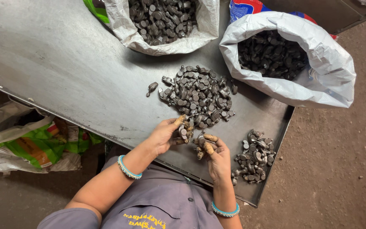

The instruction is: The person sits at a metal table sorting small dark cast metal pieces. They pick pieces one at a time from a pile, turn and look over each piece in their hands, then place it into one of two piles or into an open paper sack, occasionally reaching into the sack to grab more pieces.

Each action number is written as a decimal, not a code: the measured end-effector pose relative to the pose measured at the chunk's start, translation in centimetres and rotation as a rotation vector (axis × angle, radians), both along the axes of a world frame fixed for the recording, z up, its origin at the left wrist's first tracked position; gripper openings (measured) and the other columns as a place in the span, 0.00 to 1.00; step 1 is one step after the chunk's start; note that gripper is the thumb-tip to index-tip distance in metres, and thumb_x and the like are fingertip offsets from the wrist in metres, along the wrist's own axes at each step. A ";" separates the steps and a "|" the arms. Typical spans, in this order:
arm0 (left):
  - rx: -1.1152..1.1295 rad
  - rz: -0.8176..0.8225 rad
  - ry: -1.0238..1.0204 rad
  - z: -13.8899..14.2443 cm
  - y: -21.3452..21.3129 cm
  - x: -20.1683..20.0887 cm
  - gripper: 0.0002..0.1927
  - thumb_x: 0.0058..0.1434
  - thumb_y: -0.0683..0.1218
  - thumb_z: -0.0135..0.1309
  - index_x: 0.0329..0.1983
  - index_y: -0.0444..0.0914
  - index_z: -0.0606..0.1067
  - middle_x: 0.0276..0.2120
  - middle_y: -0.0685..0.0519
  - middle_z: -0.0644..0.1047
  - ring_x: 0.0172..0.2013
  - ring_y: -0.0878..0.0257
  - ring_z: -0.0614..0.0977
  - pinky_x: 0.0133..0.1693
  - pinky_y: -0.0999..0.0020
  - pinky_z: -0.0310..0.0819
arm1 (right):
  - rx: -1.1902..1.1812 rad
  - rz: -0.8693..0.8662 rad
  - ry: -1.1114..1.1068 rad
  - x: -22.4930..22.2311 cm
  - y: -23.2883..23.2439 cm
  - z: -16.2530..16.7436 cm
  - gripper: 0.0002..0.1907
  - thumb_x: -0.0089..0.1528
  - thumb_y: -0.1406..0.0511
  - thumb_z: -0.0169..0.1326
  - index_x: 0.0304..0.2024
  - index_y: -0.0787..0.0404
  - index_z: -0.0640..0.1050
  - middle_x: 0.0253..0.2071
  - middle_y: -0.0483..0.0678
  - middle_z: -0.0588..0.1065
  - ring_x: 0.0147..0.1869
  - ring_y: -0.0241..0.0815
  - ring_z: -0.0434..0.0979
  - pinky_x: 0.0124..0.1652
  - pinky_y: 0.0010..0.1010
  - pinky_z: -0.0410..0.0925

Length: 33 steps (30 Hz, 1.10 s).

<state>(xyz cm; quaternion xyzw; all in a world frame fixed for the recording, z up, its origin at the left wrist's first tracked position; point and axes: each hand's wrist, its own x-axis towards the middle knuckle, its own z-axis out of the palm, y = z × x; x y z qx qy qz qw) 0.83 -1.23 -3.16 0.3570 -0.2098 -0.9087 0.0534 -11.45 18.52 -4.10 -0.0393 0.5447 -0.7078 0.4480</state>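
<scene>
Hands: my left hand (166, 135) and right hand (217, 157), fingers pinching small metal parts (186, 129); big pile (200, 95) at twelve o'clock, small pile (255, 154) at three on bench (64, 68).

We note a grey work shirt (157, 208) with short sleeves, buttoned down the front with dark round buttons. Yellow embroidered lettering sits on the shirt's chest, below the collar opening. Beyond the shirt's left sleeve, the left wrist carries a beaded bangle (128, 168) in turquoise with pale edging. A matching turquoise bangle (225, 210) circles the right wrist, beside the shirt's right edge. On both hands, several fingertips (209, 147) wear tan wrappings. Forearms are bare of sleeves.
</scene>
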 end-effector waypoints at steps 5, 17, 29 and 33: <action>0.015 -0.005 -0.060 0.4 1.2 -0.9 0.19 0.65 0.59 0.47 0.42 0.41 0.76 0.29 0.54 0.81 0.25 0.65 0.82 0.21 0.65 0.79 | -0.028 0.115 0.442 1.0 -1.8 1.9 0.14 0.69 0.71 0.56 0.56 0.70 0.78 0.49 0.53 0.80 0.48 0.40 0.78 0.46 0.29 0.72; -1.202 0.101 -0.257 -0.7 -0.9 0.8 0.15 0.59 0.51 0.64 0.44 0.37 0.84 0.30 0.47 0.84 0.28 0.61 0.83 0.28 0.64 0.76 | 0.722 0.145 1.516 1.9 -10.2 7.0 0.25 0.49 0.66 0.70 0.49 0.61 0.78 0.39 0.55 0.73 0.42 0.58 0.75 0.42 0.45 0.69; -0.830 -0.163 -0.215 1.1 -0.3 -0.2 0.15 0.58 0.50 0.64 0.44 0.36 0.83 0.24 0.55 0.82 0.16 0.67 0.80 0.20 0.69 0.73 | 0.035 0.045 0.462 -2.1 -0.9 1.5 0.18 0.55 0.79 0.64 0.46 0.65 0.76 0.46 0.50 0.78 0.50 0.40 0.79 0.52 0.30 0.74; -0.874 -0.173 -0.145 0.6 1.1 -0.6 0.13 0.59 0.48 0.65 0.42 0.35 0.84 0.24 0.54 0.81 0.16 0.70 0.76 0.18 0.73 0.69 | -0.176 -0.088 0.102 -2.5 1.3 0.1 0.22 0.54 0.81 0.62 0.48 0.63 0.74 0.47 0.51 0.77 0.51 0.44 0.79 0.52 0.34 0.75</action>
